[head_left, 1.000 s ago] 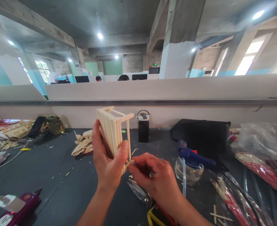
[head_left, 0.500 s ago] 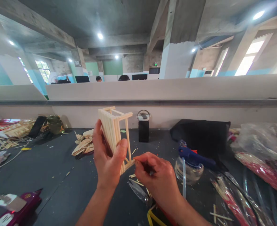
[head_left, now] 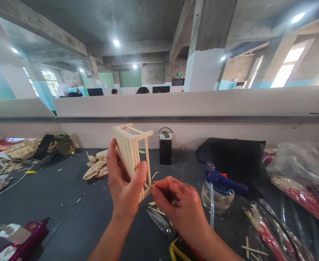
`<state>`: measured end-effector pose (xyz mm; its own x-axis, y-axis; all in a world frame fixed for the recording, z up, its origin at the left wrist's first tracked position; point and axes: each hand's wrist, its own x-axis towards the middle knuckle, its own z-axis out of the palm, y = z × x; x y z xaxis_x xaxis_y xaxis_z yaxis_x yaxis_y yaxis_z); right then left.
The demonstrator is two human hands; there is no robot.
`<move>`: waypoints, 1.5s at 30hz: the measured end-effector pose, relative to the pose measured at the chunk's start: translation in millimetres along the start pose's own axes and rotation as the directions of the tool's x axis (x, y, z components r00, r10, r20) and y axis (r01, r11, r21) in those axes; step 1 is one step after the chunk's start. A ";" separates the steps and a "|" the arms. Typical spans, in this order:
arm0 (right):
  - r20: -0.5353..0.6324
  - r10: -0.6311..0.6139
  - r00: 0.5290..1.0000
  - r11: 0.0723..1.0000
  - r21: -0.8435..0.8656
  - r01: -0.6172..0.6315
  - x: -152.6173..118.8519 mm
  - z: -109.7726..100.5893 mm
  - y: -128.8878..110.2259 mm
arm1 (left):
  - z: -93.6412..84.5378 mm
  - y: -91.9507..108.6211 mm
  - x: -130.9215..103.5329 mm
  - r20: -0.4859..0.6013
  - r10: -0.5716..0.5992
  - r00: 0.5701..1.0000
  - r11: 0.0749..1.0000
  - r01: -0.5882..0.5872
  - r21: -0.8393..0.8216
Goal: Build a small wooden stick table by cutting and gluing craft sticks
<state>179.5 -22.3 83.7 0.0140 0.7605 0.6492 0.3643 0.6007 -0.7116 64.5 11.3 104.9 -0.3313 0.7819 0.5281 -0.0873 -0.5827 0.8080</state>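
Note:
A small frame built of pale wooden sticks [head_left: 126, 146], like a miniature table or stool on its side, is held up above the desk. My left hand [head_left: 126, 185] wraps round its slatted flat side, with the thumb across the near edge. At the lower right corner of the frame, my right hand [head_left: 178, 203] pinches with thumb and forefinger at the end of a leg. Whether a small piece sits between those fingertips is hidden. Under the right hand lie pliers with yellow handles [head_left: 175, 250] and a clear plastic piece [head_left: 160, 221].
A blue glue gun [head_left: 226, 181] rests on a glass jar [head_left: 217, 199] at the right. Bagged sticks [head_left: 268, 228] lie farther right. A black phone [head_left: 165, 152] stands at the back. A purple power strip [head_left: 26, 239] sits front left, and a crumpled cloth [head_left: 96, 165] lies behind my left hand.
My right hand has shifted slightly left, its fingertips closer in against the frame's lower corner. My left hand and the stick frame have barely moved.

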 end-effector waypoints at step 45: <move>-0.031 -0.031 0.999 0.994 -0.105 0.028 -2.0 3.0 0.8 | 1.1 -0.7 3.0 -0.002 -0.033 0.999 0.998 0.033 -0.051</move>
<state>176.9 -22.5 81.0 0.0319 0.7332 0.6793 0.4606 0.5924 -0.6611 64.7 14.3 106.2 -0.3297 0.8002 0.5009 -0.1457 -0.5674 0.8105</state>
